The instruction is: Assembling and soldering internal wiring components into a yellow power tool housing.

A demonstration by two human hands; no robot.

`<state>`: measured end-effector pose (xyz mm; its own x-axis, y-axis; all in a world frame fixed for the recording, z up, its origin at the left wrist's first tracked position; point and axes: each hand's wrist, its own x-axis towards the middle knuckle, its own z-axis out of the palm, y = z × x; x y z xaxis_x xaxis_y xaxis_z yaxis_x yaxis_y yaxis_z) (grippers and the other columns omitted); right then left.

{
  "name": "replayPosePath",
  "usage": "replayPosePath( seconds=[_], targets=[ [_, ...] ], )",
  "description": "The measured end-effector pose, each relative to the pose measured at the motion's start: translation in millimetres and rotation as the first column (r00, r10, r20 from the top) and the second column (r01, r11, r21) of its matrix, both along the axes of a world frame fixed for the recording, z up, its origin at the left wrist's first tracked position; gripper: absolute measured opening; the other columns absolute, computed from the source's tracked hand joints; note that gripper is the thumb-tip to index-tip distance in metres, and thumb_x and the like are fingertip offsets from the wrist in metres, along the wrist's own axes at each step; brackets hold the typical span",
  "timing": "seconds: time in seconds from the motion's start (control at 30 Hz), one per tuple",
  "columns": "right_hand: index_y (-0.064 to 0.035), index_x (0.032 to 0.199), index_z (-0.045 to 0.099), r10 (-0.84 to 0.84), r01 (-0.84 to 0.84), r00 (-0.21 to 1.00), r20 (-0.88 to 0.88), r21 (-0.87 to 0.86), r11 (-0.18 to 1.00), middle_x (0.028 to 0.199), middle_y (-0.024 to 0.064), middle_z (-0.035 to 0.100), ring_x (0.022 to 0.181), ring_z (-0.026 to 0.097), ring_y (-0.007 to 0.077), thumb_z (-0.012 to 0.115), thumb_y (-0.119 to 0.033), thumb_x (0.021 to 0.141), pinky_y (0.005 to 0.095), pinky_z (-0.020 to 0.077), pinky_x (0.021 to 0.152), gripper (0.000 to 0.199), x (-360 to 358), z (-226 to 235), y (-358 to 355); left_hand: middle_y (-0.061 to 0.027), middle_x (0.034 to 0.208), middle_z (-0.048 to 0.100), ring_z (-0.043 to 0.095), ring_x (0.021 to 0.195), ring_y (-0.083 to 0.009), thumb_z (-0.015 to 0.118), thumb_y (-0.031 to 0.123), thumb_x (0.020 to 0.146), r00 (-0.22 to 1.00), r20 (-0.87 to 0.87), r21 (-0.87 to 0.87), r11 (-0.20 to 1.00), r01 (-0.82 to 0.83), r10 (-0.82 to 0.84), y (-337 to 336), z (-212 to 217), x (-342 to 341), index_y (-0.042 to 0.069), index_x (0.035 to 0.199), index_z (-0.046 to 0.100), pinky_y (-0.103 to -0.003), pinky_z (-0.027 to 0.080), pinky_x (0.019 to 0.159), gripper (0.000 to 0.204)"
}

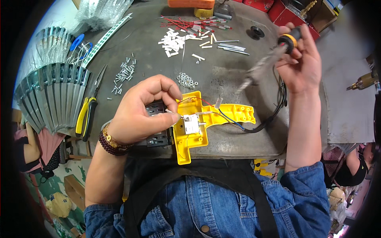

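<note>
left hand (139, 109) pinches a thin wire over the yellow plastic housing (198, 123) on the desk (222, 75), right hand (299, 59) grips a soldering iron (274, 55)

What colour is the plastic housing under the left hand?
The plastic housing is bright yellow, seen clearly in the head view beside the left hand.

Bright, even daylight across your bench, soft shadow under your left hand (141, 109), motion blur on the tool beside your right hand (301, 59), fisheye bending and dark corners.
</note>
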<state>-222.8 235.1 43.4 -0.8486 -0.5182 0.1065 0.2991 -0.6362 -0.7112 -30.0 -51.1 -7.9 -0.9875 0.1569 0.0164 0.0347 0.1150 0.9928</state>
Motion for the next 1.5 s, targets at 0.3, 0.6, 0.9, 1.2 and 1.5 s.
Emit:
replayPosePath(
  seconds=[0.3,0.6,0.9,1.2,1.5],
  targets=[
    [-0.0024,0.11,0.059,-0.063,0.064,0.992,0.106,-0.002,0.998,0.102,0.0121,0.065,0.056,0.043,0.0022,0.06,-0.033,0.099,0.0162,0.0357,0.047,0.032,7.9,-26.4,32.2,0.0004,0.098,0.059,0.059,0.09,-0.0056,0.071,0.002,0.078,0.999,-0.016,0.008,1.0,-0.028,0.029,2.3,-1.2,1.0,0.0,0.107,0.059,-0.023,0.047,0.087,0.032],
    [-0.001,0.108,0.059,-0.144,0.145,0.979,0.145,0.007,0.989,0.101,0.0125,0.063,0.056,0.045,0.0047,0.06,-0.032,0.099,0.0186,0.0367,0.047,0.032,8.6,-33.9,25.1,0.0006,0.093,0.057,0.056,0.086,-0.0064,0.073,0.005,0.075,0.997,0.041,0.008,0.998,-0.065,0.065,4.9,1.2,0.6,0.002,0.105,0.055,-0.022,0.045,0.081,0.036],
    [0.0002,0.107,0.06,-0.142,0.144,0.983,0.119,-0.009,0.99,0.098,0.0144,0.064,0.055,0.047,0.0065,0.061,-0.032,0.099,0.0195,0.0372,0.046,0.033,12.3,-34.3,22.4,0.0004,0.093,0.057,0.057,0.085,-0.0061,0.075,0.008,0.076,0.998,0.028,0.006,0.999,-0.052,0.052,3.5,-0.8,0.0,0.002,0.106,0.055,-0.022,0.045,0.08,0.037],
    [0.0001,0.108,0.058,-0.182,0.18,0.974,0.138,0.023,0.983,0.099,0.0147,0.063,0.054,0.046,0.0069,0.06,-0.033,0.099,0.0202,0.037,0.047,0.034,14.9,-32.7,20.8,0.0002,0.093,0.057,0.056,0.084,-0.0063,0.076,0.008,0.076,0.999,0.008,0.011,0.999,-0.044,0.044,3.3,-0.2,-0.6,0.001,0.106,0.055,-0.022,0.045,0.079,0.037],
    [-0.0012,0.108,0.059,-0.142,0.141,0.983,0.114,0.014,0.99,0.101,0.0127,0.063,0.054,0.045,0.006,0.059,-0.034,0.099,0.0201,0.036,0.047,0.034,11.9,-33.1,23.9,0.0006,0.096,0.059,0.059,0.087,-0.0046,0.071,0.0,0.078,1.0,-0.02,0.015,1.0,-0.02,0.02,1.0,-0.8,0.5,0.0,0.105,0.058,-0.022,0.047,0.087,0.03]
  ],
)
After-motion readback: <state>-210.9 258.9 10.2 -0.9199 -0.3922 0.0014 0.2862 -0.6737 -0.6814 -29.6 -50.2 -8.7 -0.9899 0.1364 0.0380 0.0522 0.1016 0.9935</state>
